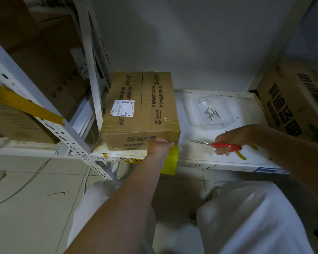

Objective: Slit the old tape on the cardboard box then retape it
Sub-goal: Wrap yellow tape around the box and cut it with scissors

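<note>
Head view: left hand (159, 146) fingers grip cardboard box (140, 110) near edge.

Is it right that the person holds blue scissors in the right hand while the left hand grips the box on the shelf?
Not quite: the scissors have red handles, not blue, as the head view shows. The rest holds: the right hand holds them, and the left hand grips the near edge of the box on the shelf.
</note>
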`<state>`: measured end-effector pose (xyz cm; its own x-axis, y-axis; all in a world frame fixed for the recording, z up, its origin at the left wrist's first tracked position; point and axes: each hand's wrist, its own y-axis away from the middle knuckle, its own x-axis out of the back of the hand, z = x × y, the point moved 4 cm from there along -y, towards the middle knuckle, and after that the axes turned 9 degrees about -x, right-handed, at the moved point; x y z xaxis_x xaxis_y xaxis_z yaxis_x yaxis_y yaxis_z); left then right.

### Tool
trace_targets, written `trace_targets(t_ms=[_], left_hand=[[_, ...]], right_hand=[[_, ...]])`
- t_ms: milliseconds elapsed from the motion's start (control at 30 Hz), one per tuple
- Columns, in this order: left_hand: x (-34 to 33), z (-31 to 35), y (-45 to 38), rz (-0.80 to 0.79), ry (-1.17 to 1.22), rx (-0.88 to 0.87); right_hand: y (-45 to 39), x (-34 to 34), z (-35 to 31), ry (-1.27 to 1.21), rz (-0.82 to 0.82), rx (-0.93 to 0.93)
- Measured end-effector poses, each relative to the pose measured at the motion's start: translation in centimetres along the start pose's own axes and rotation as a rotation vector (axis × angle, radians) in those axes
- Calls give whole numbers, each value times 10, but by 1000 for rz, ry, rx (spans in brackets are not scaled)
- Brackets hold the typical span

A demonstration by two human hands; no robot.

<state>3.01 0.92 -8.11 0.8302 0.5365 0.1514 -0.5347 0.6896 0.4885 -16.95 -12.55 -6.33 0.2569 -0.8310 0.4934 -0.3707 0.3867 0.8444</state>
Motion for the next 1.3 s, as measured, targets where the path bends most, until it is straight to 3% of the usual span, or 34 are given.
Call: trace_targets(t_ms=[200, 767, 1100, 1300], left_hand=[[2, 0, 1, 4, -7, -14], [3, -1, -1, -10, -18, -43], [3, -3, -4, -10, -2, -21], [8, -4, -8, -1, -125, -47]], right_hand=[[3, -2, -25, 65, 11, 70], [-6, 7, -61, -134, 50, 147], [-2, 12, -66, -183, 236, 215], [-3, 15, -65, 80, 429, 180]])
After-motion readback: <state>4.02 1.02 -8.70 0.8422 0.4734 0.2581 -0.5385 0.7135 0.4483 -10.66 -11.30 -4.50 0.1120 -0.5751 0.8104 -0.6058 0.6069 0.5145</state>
